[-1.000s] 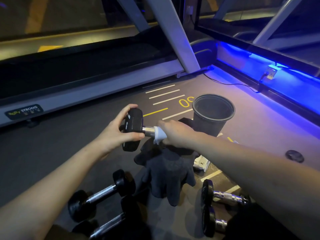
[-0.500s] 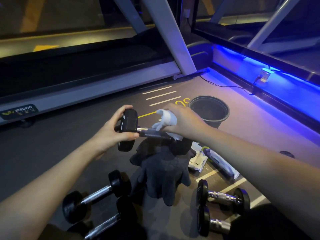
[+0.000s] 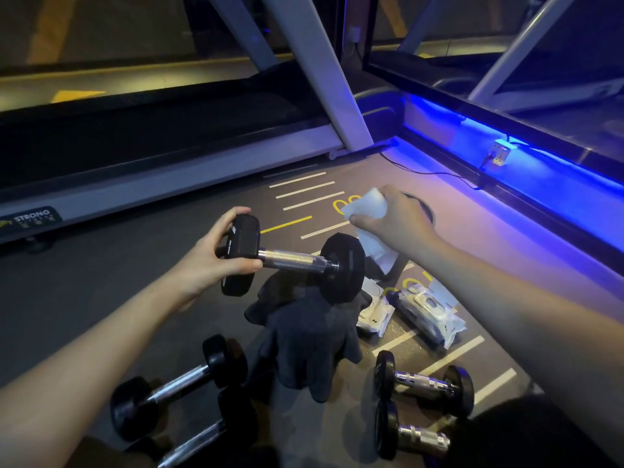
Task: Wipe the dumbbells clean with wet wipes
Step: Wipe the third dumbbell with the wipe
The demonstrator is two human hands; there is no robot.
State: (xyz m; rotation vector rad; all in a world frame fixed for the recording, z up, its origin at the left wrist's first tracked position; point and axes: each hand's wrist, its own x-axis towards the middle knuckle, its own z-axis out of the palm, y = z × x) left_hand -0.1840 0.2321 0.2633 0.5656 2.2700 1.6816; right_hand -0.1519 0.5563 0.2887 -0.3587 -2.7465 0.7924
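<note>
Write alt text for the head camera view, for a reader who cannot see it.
A person's left hand grips one end of a black dumbbell held above a dark cloth, while the right hand pinches a white wet wipe just off its far end. Four more dumbbells and two wipe packs lie on the gym floor.

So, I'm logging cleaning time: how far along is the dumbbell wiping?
Done: nothing shows for certain. In hand: the left hand grips one dumbbell; the right hand holds a wet wipe off it. Left: four dumbbells on the floor, two left, two right.
</note>
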